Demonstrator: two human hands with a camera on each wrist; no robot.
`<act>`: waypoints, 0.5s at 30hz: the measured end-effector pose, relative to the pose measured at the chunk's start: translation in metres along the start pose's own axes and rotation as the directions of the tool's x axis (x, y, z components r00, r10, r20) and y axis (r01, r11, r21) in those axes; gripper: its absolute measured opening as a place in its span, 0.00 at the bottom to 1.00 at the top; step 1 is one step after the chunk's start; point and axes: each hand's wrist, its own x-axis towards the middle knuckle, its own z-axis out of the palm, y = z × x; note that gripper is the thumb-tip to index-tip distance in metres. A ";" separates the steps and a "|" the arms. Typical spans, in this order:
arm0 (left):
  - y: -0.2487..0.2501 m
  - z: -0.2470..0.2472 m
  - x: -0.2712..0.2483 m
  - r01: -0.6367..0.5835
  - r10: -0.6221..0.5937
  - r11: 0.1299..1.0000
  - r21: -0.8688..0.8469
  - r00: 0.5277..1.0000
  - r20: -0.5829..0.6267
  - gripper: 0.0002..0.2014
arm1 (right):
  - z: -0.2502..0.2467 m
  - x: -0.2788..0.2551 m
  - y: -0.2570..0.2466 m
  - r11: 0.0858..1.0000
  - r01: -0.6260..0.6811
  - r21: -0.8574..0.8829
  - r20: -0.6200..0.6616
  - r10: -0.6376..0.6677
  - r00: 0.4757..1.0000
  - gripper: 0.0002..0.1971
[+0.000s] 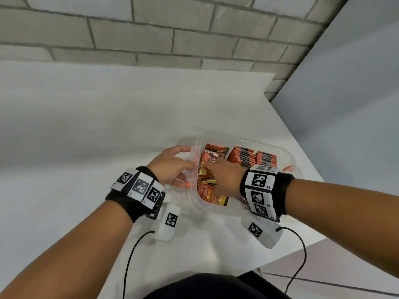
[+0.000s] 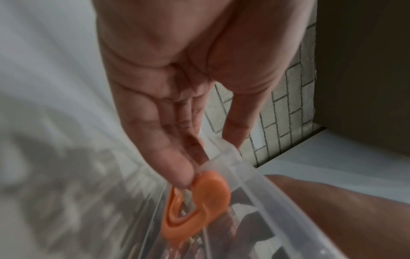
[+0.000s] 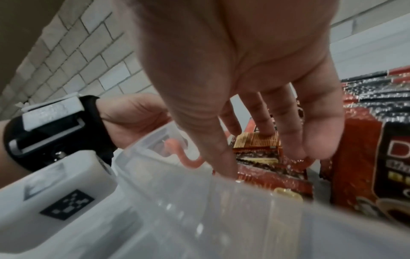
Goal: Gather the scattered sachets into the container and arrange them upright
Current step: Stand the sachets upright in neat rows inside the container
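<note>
Head view, container: the clear plastic container (image 1: 285, 157) sits on the white table (image 1: 86, 126), near its right edge, with all the sachets I can see already inside it.
Head view, done: two rows of upright sachets (image 1: 252, 157) stand on edge, packed close, in the right and far part of the container.
Head view, left to do: the loose sachets (image 1: 208, 167) in the left part lie flat or tilted, overlapping; I judge these are what remains to be stood up.
Head view, table: no sachet shows on the bare table around the container, so the gathering looks finished or nearly so.
Head view, left hand: the left hand (image 1: 170, 167) is at the container's left wall, by the orange clip (image 1: 188, 184).
Head view, right hand: the right hand (image 1: 224, 178) reaches down into the container over the loose sachets.
Left wrist view, left hand (image 2: 168, 84): fingers nearly straight, tips touching the container's rim (image 2: 224, 157) and the orange clip (image 2: 199, 198); it steadies the container rather than clasping it. The picture is blurred.
Right wrist view, right hand (image 3: 244, 70): fingers spread and pointing down, one fingertip pressing on a gold-edged sachet (image 3: 257, 142); nothing is pinched.
Right wrist view, sachets: flat ones lie beneath the fingers, with an upright row (image 3: 377, 91) behind on the right.
Overall judgement: late in the task, sorting the last flat group.
</note>
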 end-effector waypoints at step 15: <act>-0.007 -0.002 0.006 -0.012 0.012 0.999 -0.040 1.000 0.014 0.24 | 0.018 0.009 -0.008 0.969 0.023 -0.248 0.140 0.013 0.990 0.21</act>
